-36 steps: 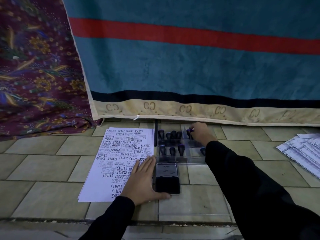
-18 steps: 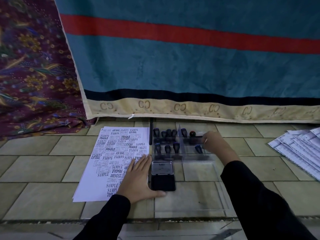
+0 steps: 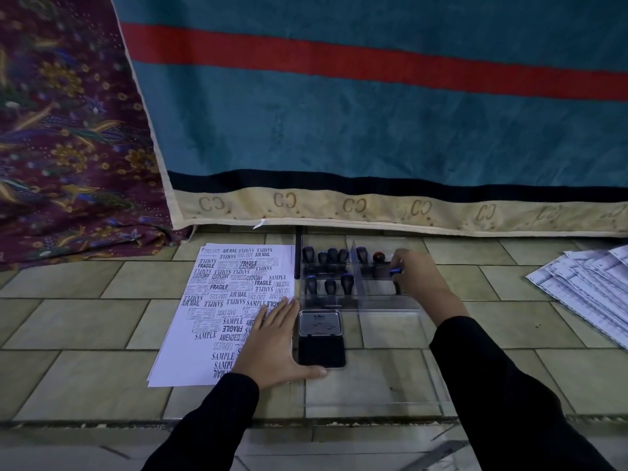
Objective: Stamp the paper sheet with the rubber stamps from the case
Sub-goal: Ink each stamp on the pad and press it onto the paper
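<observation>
Tiled floor (image 3: 85, 321) under us, w/ a teal blanket (image 3: 373, 124) w/ red stripe hanging at the back and a maroon floral cloth (image 3: 68, 130) to the left. We kneel facing the paper sheet (image 3: 217, 321), which lies flat on the tiles, mostly covered w/ stamped words (SAMPLE, FRAGILE, AIR MAIL etc.); bottom-left corner is bare. Our left hand (image 3: 275, 345) lies flat, fingers spread, on the sheet's right edge, thumb reaching under the front of the open ink pad (image 3: 321, 338) just beside the sheet. Behind the pad sits the clear case (image 3: 356, 280), rubber stamps (image 3: 331, 266) standing upright in two rows. Our right hand (image 3: 418, 277) is at the case's right end, fingers curled round a dark stamp w/ blue tip (image 3: 396, 272); it looks grasped, tho the grip is partly hidden. A stack of printed papers (image 3: 584, 283) lies fanned out far right, well apart from the case.
</observation>
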Tool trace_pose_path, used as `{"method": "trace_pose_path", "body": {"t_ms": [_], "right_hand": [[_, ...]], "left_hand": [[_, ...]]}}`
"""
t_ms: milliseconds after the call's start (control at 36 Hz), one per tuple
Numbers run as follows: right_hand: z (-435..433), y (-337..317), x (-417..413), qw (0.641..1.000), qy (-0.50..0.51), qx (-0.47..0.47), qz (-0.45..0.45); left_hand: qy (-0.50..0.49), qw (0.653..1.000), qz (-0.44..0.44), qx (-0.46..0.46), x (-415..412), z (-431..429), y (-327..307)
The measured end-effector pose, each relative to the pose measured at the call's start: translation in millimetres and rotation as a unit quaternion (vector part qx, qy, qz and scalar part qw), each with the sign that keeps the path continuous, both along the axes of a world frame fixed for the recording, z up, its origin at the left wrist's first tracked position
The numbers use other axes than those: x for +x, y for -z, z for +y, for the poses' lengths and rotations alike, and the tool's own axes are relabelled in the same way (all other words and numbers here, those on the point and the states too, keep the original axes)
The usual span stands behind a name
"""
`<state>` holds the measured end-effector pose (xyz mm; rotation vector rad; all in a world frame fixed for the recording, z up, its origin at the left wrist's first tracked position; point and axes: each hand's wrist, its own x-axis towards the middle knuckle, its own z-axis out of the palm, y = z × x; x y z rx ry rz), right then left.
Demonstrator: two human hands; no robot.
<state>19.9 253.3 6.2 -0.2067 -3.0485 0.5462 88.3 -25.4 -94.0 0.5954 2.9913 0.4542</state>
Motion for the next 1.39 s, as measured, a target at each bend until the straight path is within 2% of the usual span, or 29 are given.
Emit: {"method": "trace_pose_path", "body": {"t_ms": [111, 167, 222, 361, 472, 861, 1223, 1306, 1362, 1389], "right_hand": [[-9, -14, 16, 0.994, -0.006, -0.059, 0.093], [-23, -21, 31, 0.986, -0.038, -0.078, 0.145], [-41, -24, 50, 0.979, -0.078, -0.102, 0.159], [-81, -11, 88, 0.97, -0.16, -0.155, 0.094], [-96, 7, 100, 0.964, -0.189, -0.173, 0.065], [-104, 27, 105, 0.964, -0.224, -0.11, 0.09], [-115, 23, 114, 0.972, -0.218, -0.077, 0.048], [-112, 25, 115, 0.972, -0.208, -0.094, 0.061], [-112, 24, 111, 0.972, -0.203, -0.093, 0.069], [-112, 24, 108, 0.972, -0.204, -0.092, 0.071]], "left_hand": [[0.002, 1.0, -0.002, 0.001, 0, 0, 0], [0.002, 1.0, -0.002, 0.0, 0, 0, 0], [0.002, 1.0, 0.001, 0.0, 0, -1, 0], [0.001, 1.0, 0.007, 0.009, -1, 0, 1], [0.003, 1.0, 0.006, 0.014, -1, -1, 0], [0.002, 1.0, 0.005, 0.029, 0, -1, 1], [0.005, 0.999, 0.018, 0.033, -2, -2, 7], [0.011, 0.996, -0.002, 0.087, -1, -4, 3], [0.003, 0.982, -0.031, 0.186, 1, -6, 1], [-0.011, 0.963, -0.065, 0.26, 3, -7, -1]]}}
